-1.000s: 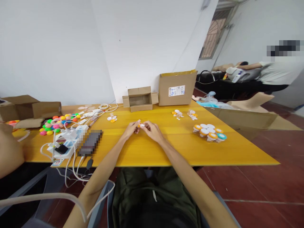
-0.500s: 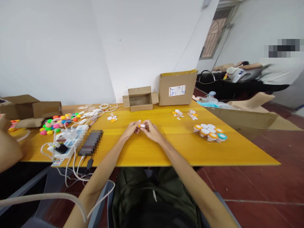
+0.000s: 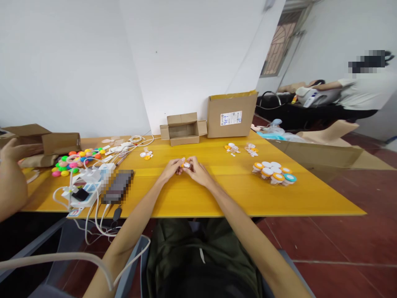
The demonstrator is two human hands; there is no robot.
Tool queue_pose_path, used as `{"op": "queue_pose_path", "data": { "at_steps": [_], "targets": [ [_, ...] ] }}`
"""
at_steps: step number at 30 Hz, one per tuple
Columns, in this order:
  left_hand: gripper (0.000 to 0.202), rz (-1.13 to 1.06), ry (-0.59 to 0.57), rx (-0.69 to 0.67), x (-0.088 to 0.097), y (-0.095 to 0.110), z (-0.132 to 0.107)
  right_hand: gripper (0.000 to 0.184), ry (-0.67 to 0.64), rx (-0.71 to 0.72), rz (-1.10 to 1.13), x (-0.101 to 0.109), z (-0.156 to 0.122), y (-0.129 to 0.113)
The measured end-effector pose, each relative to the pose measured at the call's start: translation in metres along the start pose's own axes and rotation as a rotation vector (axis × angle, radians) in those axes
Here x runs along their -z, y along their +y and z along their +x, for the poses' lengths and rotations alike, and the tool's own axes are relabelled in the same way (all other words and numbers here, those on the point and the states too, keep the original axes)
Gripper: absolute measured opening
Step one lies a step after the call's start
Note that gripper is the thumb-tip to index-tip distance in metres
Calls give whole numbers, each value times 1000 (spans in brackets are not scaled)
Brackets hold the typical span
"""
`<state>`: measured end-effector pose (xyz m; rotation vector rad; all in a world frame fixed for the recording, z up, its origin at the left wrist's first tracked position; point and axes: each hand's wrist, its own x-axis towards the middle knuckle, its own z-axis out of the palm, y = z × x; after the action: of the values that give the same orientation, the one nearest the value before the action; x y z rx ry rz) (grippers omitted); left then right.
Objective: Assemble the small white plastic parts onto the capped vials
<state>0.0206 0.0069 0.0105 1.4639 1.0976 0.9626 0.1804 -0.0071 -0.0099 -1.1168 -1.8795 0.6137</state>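
Both my hands meet over the middle of the yellow table (image 3: pixel 229 194). My left hand (image 3: pixel 172 170) is closed on one end of a small orange-and-clear plastic piece (image 3: pixel 186 165). From the other side, my right hand (image 3: pixel 198 172) grips the same piece, fingers curled round it. Its exact kind is too small to make out, and my fingers hide part of it. To the right stands a cluster of clear plastic containers (image 3: pixel 274 172) with white tops and orange or teal rims. Small loose white, clear and orange parts (image 3: pixel 232 148) lie farther back.
An open cardboard box (image 3: pixel 185 134) and a larger closed one (image 3: pixel 231 120) stand by the wall. Left are a phone (image 3: pixel 118 187), a power strip (image 3: pixel 93 188) with cables, coloured balls (image 3: pixel 70 165) and a co-worker's hand (image 3: pixel 14 178). Another person (image 3: pixel 362 91) is far right.
The co-worker's hand at the left edge has come further into view, near the box there. My hands stay in place; the piece between them has turned slightly.
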Motion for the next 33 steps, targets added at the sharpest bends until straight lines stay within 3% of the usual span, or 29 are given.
{"op": "queue_pose_path", "data": {
  "at_steps": [2, 5, 13, 21, 25, 30, 33],
  "targets": [
    [45, -2, -5, -9, 0, 0, 0, 19, 6, 3, -36, 2, 0, 1],
    [46, -2, -9, -27, 0, 0, -1, 28, -2, -10, -79, 5, 0, 0],
    [46, -1, -12, -12, -1, 4, -2, 22, 49, 30, -68, 3, 0, -2],
    [48, 37, -23, -43, -1, 2, -3, 44, -52, -50, -112, 9, 1, -4],
    [47, 15, -7, -56, -1, 2, -2, 29, 2, -35, -71, 5, 1, -1],
    [49, 32, -9, -62, -2, 2, 0, 27, 39, -8, -76, 4, 2, 3],
    [48, 45, -15, -65, -1, 1, 0, 39, -8, -6, -125, 6, 2, 3]
  ]
}}
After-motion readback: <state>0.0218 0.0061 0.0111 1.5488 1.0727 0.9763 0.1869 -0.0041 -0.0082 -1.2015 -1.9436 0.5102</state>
